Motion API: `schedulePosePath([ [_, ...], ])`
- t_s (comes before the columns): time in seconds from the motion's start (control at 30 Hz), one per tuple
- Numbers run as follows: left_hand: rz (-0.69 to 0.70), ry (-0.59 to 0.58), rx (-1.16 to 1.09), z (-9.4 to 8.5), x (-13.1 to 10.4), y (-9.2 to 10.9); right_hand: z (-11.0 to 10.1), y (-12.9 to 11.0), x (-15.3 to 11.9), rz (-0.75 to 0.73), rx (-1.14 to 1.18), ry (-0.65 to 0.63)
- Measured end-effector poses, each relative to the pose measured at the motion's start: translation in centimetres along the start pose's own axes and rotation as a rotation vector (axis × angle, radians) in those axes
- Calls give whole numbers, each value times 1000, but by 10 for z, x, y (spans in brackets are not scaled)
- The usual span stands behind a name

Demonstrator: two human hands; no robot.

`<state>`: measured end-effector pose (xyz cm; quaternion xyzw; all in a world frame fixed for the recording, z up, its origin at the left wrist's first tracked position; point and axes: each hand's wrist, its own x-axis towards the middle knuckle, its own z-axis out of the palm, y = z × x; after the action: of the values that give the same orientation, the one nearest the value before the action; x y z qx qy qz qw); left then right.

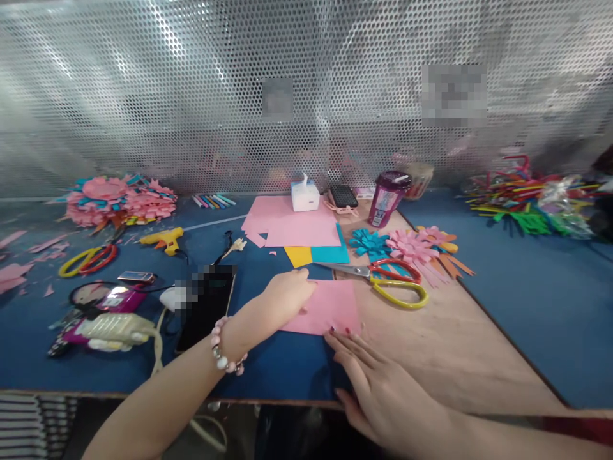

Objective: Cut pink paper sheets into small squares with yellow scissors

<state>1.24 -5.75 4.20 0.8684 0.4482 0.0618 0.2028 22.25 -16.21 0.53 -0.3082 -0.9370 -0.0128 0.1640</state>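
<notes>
A sheet of pink paper [330,303] lies on the table in front of me. My left hand [287,295], with a beaded bracelet at its wrist, is on the sheet's left side; its fingers are bent together at the paper's edge, partly hidden. My right hand [376,377] is stretched out, fingertips resting on the near edge of the sheet. Just beyond the paper lie scissors [390,275] with one red and one yellow handle, blades apart from both hands. Larger pink sheets [299,223] are farther back, over a yellow sheet [297,255] and a blue sheet [331,249].
Paper flowers [414,246] and a purple cup [387,199] stand at back right. A tissue box [305,197] sits on the pink sheets. To the left are a yellow glue gun [165,241], a black phone [211,313], more scissors [89,260] and a power strip [117,329].
</notes>
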Motion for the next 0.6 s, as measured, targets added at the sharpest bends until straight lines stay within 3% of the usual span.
schedulePosePath([
  [0.3, -91, -242, 430, -22, -3, 36, 1, 24, 3, -137, -200, 148],
  [0.6, -17, -167, 388, -18, -7, 24, 12, 44, 17, -335, -350, 195],
])
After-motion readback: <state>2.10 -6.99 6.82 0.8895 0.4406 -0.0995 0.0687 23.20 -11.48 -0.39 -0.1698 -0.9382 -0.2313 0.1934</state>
